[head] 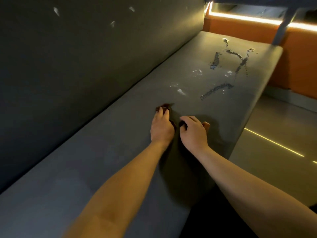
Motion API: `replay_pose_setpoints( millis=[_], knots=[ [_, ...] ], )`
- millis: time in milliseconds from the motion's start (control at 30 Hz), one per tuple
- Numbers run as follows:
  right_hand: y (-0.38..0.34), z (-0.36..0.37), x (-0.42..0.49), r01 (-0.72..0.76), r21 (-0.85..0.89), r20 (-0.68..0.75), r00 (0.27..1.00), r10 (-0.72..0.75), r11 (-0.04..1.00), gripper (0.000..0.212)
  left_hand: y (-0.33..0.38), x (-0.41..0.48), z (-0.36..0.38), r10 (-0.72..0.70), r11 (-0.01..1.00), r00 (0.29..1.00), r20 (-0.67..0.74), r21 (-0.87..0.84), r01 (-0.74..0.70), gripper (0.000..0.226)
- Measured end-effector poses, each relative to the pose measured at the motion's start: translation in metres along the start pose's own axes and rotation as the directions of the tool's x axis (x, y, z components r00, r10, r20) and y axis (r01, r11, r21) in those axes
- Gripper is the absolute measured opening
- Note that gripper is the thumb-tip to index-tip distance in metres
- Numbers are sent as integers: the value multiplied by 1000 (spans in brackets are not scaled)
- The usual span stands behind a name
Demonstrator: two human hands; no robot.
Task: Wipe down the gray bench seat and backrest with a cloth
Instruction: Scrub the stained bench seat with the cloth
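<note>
Brown cloth, just one, is bunched up between both hands about midway across the seat. The left hand has its fingers curled over the far lump of it. The right hand is curled too and looks to be pinching the near end, though that bit is dark and hard to see.

I'd say the seat wipe is underway and nowhere near done. Next move needs a push toward the far end of the seat, where the mess is: roughly four dark wet streaks near the far front corner, plus scattered white flecks just ahead of the cloth. After that comes the backrest, one panel with three white smudges near its top edge.
</note>
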State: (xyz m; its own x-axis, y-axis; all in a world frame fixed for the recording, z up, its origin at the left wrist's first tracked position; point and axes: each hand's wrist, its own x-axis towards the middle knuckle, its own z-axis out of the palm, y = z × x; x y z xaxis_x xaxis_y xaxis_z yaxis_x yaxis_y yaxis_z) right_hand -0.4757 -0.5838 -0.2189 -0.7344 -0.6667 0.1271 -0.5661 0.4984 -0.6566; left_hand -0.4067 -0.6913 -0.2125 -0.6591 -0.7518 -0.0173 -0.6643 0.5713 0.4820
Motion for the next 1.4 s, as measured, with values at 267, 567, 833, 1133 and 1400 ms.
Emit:
replay_pose_setpoints(
  millis=[267,567,833,1133,1400],
  knots=[
    [33,-36,6,-83,-9,-64,995,82,997,40,56,-7,40,224,968,972,74,-129,-214,47],
    [34,-68,12,-1,405,1,1000,0,914,46,95,4,15,-24,432,963,268,-866,252,32],
    [54,-68,43,67,131,35,997,-72,989,52,98,29,14,77,659,969,236,-741,129,30],
    [41,-58,82,-302,-227,80,942,327,926,54,-24,114,-16,-144,973,989,20,187,138,59],
    [18,-14,136,-209,-210,-12,977,212,955,56,-35,133,-9,-48,970,996,-79,236,65,61]
  ],
)
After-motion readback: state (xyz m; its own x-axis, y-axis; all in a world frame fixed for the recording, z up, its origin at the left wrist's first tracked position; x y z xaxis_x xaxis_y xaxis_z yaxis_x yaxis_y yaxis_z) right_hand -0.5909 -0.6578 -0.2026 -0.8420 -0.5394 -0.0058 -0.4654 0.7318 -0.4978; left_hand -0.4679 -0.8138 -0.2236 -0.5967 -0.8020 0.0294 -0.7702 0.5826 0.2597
